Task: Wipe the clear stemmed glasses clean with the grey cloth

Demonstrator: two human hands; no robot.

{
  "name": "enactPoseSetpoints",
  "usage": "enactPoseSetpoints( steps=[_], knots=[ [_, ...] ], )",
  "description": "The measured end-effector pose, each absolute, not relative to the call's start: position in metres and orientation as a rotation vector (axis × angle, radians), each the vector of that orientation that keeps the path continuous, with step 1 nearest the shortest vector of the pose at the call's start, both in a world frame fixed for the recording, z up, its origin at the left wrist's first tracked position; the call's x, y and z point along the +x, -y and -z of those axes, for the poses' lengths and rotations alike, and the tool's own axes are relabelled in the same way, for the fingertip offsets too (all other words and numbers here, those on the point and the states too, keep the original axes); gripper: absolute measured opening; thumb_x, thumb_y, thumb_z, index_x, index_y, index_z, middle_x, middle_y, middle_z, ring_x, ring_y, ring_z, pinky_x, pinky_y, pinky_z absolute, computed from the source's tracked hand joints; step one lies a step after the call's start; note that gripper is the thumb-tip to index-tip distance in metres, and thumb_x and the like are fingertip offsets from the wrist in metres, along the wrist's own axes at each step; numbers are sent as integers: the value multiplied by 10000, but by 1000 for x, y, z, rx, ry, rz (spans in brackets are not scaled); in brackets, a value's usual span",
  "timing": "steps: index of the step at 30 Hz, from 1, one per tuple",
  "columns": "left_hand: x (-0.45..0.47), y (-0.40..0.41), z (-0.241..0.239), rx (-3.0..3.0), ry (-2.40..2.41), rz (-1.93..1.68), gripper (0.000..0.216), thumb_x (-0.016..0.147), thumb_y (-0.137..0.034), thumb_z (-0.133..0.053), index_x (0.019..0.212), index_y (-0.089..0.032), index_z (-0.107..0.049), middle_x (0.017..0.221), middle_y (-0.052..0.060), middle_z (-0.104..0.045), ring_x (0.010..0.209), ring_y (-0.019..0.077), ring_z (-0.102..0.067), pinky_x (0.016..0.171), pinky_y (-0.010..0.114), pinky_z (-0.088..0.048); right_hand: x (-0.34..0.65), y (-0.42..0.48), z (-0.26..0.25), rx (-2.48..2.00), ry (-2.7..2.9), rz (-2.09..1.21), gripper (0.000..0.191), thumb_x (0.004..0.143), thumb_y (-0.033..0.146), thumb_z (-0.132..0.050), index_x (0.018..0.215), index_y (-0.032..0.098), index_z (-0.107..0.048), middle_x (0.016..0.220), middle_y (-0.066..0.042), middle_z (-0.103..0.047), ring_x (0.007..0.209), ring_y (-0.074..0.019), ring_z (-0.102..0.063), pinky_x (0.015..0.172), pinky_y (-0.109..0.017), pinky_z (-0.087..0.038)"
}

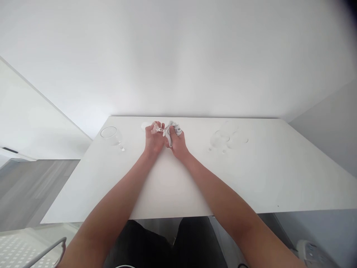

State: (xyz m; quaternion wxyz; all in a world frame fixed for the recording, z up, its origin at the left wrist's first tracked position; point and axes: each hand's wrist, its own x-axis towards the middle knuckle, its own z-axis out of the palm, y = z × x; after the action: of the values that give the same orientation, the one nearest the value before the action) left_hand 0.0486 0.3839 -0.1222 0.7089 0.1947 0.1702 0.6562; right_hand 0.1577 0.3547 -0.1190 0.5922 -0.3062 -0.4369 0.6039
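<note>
A clear stemmed glass (159, 129) is held between my two hands over the far part of the white table. My left hand (153, 140) is closed around its left part, fingers curled over it. My right hand (178, 143) grips a crumpled white cloth (172, 128), pressed against the right end of the glass, with the thumb on top. The cloth and fingers hide that end. A faint pale round shape (145, 125) shows just left of my left hand; what it is I cannot make out.
Left on the table (173, 186) stands another clear stemmed glass (110, 137). Several clear glasses (221, 138) are grouped to the right, hard to see against the white. A white wall (178, 74) rises behind the table. A grey metal handle (50, 249) is at the lower left.
</note>
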Motion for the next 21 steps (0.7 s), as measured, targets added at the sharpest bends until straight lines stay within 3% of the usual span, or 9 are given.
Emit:
enactPoseSetpoints(
  steps=[3, 8, 10, 14, 16, 18, 21],
  knots=[
    [48, -384, 124, 441, -389, -1473, 124, 788, -291, -742, 862, -230, -664, 944, -6, -706, 939, 147, -683, 914, 273, -534, 160, -356, 117, -577, 928, -1547, 512, 884, 751, -605, 942, 243, -564, 495, 107, -444, 383, -78, -297, 420, -232, -250],
    [45, -385, 124, 484, -350, -1336, 266, 789, -458, -707, 894, -216, -671, 888, 21, -694, 813, 177, -675, 786, 308, -550, 160, -350, 116, -456, 1063, -1653, 501, 812, 596, -796, 1108, 267, -560, 571, 100, -538, 439, -96, -435, 458, -223, -327],
    [45, -383, 122, 555, -334, -1298, 285, 780, -481, -706, 863, -213, -652, 829, 15, -665, 768, 180, -664, 750, 313, -538, 166, -351, 117, -451, 1110, -1709, 460, 846, 587, -763, 1109, 269, -559, 536, 104, -517, 421, -101, -425, 454, -226, -336],
    [47, -379, 120, 647, -328, -1300, 225, 754, -363, -751, 906, -235, -646, 825, -15, -655, 797, 164, -664, 775, 291, -523, 187, -360, 121, -455, 1088, -1811, 350, 948, 608, -591, 1048, 275, -551, 421, 133, -392, 318, -87, -232, 375, -212, -227],
    [47, -379, 120, 640, -336, -1287, 238, 742, -350, -760, 916, -233, -647, 831, -19, -660, 788, 153, -661, 745, 274, -522, 193, -364, 121, -423, 1135, -1837, 340, 923, 586, -630, 1042, 277, -551, 419, 139, -387, 310, -82, -212, 363, -207, -219],
    [45, -381, 122, 604, -381, -1265, 248, 748, -396, -752, 884, -222, -640, 788, -18, -649, 730, 151, -655, 675, 270, -518, 192, -363, 121, -399, 1198, -1831, 376, 851, 547, -734, 1038, 267, -568, 470, 130, -440, 329, -78, -281, 371, -204, -263],
    [44, -384, 124, 527, -509, -1155, 332, 769, -531, -699, 807, -213, -610, 660, -17, -593, 578, 162, -613, 527, 284, -475, 182, -359, 120, -458, 1284, -1696, 434, 755, 466, -855, 1041, 231, -629, 652, 77, -585, 460, -93, -502, 446, -223, -427]
  ],
)
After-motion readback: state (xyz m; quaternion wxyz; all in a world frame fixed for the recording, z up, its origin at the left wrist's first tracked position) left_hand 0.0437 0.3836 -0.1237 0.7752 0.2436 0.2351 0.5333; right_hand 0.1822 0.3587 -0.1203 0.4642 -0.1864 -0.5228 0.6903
